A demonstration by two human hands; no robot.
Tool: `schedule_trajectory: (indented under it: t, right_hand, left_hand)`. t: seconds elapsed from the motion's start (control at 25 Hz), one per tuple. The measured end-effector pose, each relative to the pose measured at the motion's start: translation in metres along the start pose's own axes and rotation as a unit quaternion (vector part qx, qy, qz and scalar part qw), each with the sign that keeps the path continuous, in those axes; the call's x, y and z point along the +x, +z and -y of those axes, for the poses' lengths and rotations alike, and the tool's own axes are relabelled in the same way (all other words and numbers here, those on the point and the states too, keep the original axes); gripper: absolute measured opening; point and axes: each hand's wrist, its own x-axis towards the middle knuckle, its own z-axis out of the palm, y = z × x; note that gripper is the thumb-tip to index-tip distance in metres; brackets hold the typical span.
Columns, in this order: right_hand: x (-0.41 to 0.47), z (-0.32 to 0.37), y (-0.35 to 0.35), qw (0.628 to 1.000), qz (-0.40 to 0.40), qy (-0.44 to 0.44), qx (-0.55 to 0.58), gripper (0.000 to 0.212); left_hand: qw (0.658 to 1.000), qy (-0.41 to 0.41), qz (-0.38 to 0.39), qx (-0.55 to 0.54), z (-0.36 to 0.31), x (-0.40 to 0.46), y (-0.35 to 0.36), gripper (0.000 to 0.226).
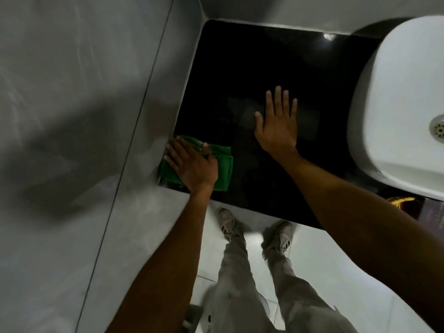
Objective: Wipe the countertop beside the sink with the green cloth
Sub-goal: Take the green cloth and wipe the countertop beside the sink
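A folded green cloth [222,168] lies on the black countertop [252,68], at its near left corner against the wall. My left hand [192,165] lies flat on top of the cloth, fingers spread and pointing toward the wall, pressing it down. My right hand [277,123] rests palm down on the bare countertop further right, fingers apart, holding nothing. The white sink [406,97] stands on the countertop's right side, with its drain [438,128] at the frame's edge.
Grey tiled walls [72,116] close the counter on the left and at the back. Below the counter's front edge are a white tiled floor [324,255] and my legs and shoes [276,236].
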Motion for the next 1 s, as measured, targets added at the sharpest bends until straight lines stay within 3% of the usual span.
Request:
schedule_trajectory:
  t: [0.32, 0.48, 0.64, 0.84, 1.0]
  right_hand:
    - [-0.001, -0.005, 0.004, 0.999, -0.01, -0.018, 0.028, 0.069]
    - [0.001, -0.004, 0.007, 0.999, -0.01, -0.009, 0.051, 0.07]
    - [0.0, -0.013, 0.006, 0.985, 0.007, -0.019, 0.173, 0.065]
    - [-0.02, -0.01, -0.011, 0.891, 0.017, 0.036, 0.453, 0.038]
    - [-0.062, -0.017, -0.044, 0.891, -0.03, -0.004, 0.453, 0.027]
  left_hand:
    - [0.995, -0.09, -0.028, -0.019, 0.01, -0.039, 0.003, 0.076]
    - [0.995, -0.088, -0.028, -0.023, 0.006, -0.056, 0.009, 0.075]
    - [1.0, 0.014, -0.025, 0.006, 0.0, -0.075, 0.016, 0.079]
    - [0.987, 0.155, -0.028, 0.036, -0.016, -0.099, 0.028, 0.083]
    - [0.959, 0.283, -0.025, 0.005, -0.036, -0.131, 0.03, 0.071]
